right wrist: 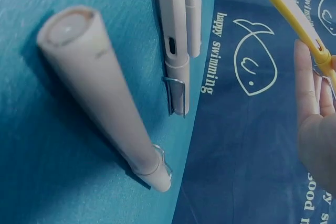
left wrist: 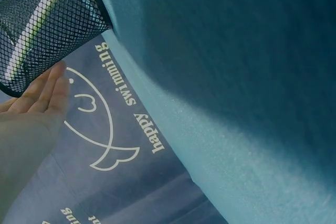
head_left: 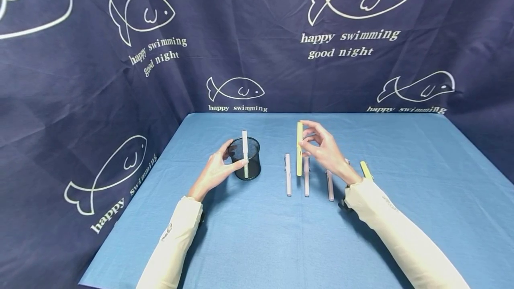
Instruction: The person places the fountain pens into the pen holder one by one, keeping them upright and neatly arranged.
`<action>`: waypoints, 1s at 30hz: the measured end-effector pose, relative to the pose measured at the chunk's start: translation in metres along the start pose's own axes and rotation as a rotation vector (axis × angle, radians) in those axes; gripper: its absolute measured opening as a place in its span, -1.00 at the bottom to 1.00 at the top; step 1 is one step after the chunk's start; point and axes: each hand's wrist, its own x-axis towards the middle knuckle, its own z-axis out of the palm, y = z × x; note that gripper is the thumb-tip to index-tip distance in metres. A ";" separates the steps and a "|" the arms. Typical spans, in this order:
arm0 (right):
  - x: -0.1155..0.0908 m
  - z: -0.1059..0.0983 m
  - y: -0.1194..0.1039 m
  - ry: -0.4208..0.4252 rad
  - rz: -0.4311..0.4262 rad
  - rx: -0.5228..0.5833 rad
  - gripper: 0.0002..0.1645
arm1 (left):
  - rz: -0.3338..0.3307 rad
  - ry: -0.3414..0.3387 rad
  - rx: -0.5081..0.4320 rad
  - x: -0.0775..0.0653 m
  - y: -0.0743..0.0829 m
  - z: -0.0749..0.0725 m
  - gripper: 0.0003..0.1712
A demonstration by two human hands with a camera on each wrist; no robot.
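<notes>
My left hand (head_left: pixel 216 171) grips the black mesh pen holder (head_left: pixel 254 164), thumb in front and fingers around the far left side. One whitish pen (head_left: pixel 245 142) stands in the holder, its top above the rim; in the left wrist view the mesh (left wrist: pixel 63 24) shows that pen leaning inside. To the right, my right hand (head_left: pixel 323 148) pinches a yellow pen (head_left: pixel 299 150) upright between thumb and fingers, above the table and apart from the holder. In the right wrist view the yellow pen (right wrist: pixel 294 11) shows a metal clip near the fingers.
Pale pinkish pens lie on the blue table (head_left: pixel 257 235): one left (head_left: pixel 288 182), one in the middle (head_left: pixel 307 182), one under the right wrist (head_left: pixel 330 186). Another yellow pen (head_left: pixel 366 170) lies right of that wrist. A dark blue fish-print curtain (head_left: pixel 281 79) hangs behind.
</notes>
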 end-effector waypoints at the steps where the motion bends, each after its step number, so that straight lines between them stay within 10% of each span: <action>1: 0.000 0.000 0.000 -0.001 -0.002 -0.001 -0.32 | -0.002 -0.001 0.001 0.000 0.000 0.000 0.08; 30: 0.011 0.021 -0.007 -0.019 -0.006 0.030 -0.31 | -0.003 -0.002 -0.008 0.000 -0.001 -0.001 0.10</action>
